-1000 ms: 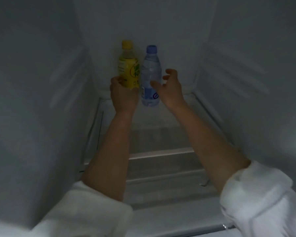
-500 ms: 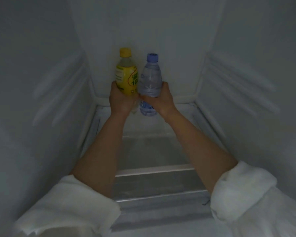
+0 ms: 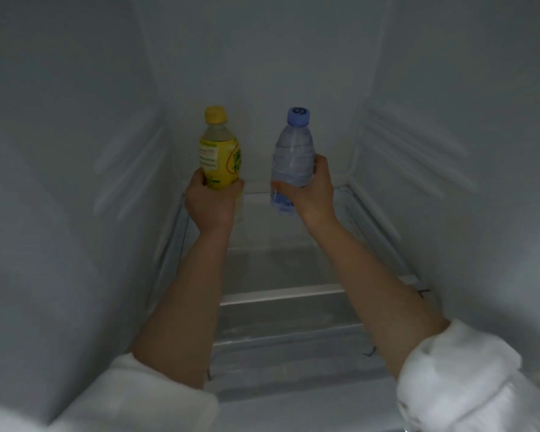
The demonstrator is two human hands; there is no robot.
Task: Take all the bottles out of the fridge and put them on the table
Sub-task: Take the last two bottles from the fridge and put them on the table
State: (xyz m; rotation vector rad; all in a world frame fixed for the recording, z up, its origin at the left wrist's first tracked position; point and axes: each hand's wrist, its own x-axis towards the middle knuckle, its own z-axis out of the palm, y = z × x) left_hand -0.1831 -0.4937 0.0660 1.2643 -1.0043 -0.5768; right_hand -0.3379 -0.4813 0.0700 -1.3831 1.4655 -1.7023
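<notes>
Inside the dim white fridge, my left hand [image 3: 211, 202] grips the lower half of a yellow drink bottle [image 3: 219, 152] with a yellow cap. My right hand [image 3: 312, 194] holds a clear water bottle [image 3: 293, 157] with a blue cap and a blue label at its base. Both bottles are upright and held apart, lifted above the glass shelf [image 3: 281, 241] near the back wall. My fingers cover the lower parts of both bottles.
The fridge side walls [image 3: 75, 182] with moulded shelf rails close in on the left and right. A white shelf front edge [image 3: 281, 296] crosses under my forearms, with another shelf below it. My white sleeves are pushed up at the bottom corners.
My right hand closed around the water bottle. Both bottles came up off the shelf and moved apart, the yellow one leftward, the water bottle rightward.
</notes>
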